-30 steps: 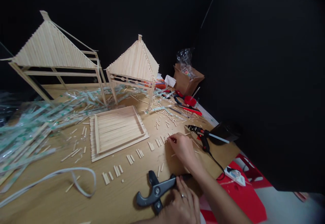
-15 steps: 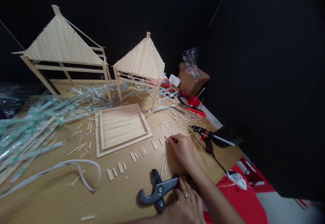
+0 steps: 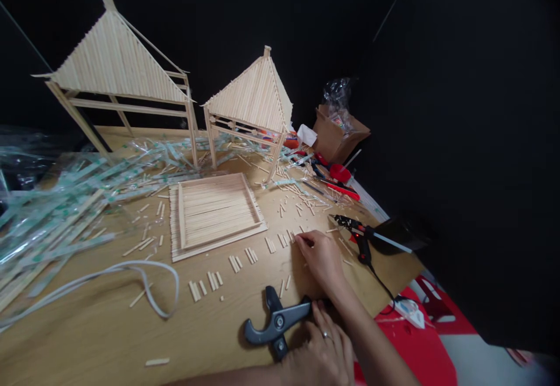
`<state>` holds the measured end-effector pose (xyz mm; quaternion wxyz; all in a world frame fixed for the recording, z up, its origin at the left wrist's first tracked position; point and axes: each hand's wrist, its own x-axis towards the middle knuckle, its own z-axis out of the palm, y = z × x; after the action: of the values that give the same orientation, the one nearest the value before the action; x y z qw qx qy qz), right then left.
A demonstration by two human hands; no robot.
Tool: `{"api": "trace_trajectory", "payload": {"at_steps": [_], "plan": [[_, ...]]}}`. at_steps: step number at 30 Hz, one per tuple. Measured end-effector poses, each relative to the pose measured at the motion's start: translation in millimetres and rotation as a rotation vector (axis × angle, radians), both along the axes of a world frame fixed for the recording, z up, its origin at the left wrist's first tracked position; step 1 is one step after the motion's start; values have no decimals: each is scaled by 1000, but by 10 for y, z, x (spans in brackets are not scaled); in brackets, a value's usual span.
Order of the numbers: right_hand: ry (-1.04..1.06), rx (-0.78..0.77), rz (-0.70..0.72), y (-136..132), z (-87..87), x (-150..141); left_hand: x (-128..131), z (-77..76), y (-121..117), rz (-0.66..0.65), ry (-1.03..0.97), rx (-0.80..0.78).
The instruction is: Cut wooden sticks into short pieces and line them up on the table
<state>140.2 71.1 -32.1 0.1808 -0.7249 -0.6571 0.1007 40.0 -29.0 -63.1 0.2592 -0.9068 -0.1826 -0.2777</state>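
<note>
My right hand (image 3: pixel 321 258) reaches in from the lower right, thumb and forefinger pinched on a short wooden stick (image 3: pixel 293 236) at the end of a row. That row holds several small groups of cut sticks (image 3: pixel 235 264) on the wooden table. Below it, my left hand (image 3: pixel 321 345), with a ring on one finger, has its fingers over the handle of a dark grey hand cutter (image 3: pixel 273 325); its palm is hidden. The cutter lies flat, its hooked jaw pointing left. Behind the row lies a shallow stick-built tray (image 3: pixel 175 225) with raised edges.
Two stick-built model houses, a larger one (image 3: pixel 118 59) and a smaller one (image 3: pixel 251 94), stand at the back. Plastic wrappers (image 3: pixel 79 188) heap up on the left. A glue gun (image 3: pixel 361 240) with a lit red light lies right. A white cord (image 3: pixel 153 298) loops front left; a cardboard box (image 3: pixel 336 138) stands behind.
The camera view has swung, so the table's contents sit further right and slightly higher. My right hand stays pinched at the row's end, and my left hand stays on the cutter.
</note>
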Motion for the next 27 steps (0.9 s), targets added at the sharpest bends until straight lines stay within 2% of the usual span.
{"api": "trace_trajectory", "payload": {"at_steps": [12, 19, 27], "plan": [[69, -2, -8, 49, -6, 108, -7, 17, -18, 16, 19, -22], [-94, 28, -101, 103, -16, 290, -9, -10, -13, 12, 51, -9], [-192, 24, -52, 92, -93, 244, 2, -32, -24, 8, 66, -10]]}}
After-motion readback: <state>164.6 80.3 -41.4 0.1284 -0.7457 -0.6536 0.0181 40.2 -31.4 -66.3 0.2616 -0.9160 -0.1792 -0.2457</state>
